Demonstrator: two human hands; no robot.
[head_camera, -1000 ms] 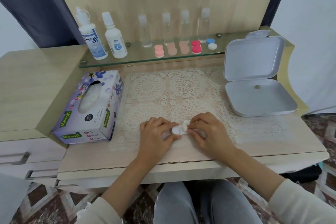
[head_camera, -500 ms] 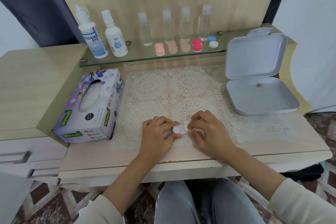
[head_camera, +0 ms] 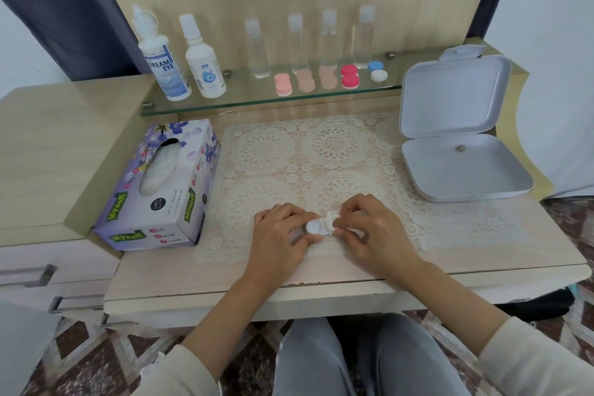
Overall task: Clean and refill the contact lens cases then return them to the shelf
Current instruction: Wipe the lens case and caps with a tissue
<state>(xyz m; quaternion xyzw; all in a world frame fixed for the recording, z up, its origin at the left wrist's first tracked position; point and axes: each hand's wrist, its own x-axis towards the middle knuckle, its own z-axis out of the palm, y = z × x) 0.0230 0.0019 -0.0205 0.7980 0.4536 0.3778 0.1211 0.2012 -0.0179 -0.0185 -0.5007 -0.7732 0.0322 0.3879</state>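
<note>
A white contact lens case lies on the lace mat near the table's front edge. My left hand grips its left end, fingers curled around it. My right hand pinches a small piece of white tissue against the case's right well. On the glass shelf at the back stand two solution bottles and several small clear bottles, with pink, peach, red and blue-and-white lens cases in front of them.
A purple tissue box sits at the mat's left. An open grey hinged box stands at the right, its lid upright. Drawers lie at the lower left. My knees show under the table's front edge.
Both hands stay on the white case with only slight finger shifts. The camera view has moved a little.
</note>
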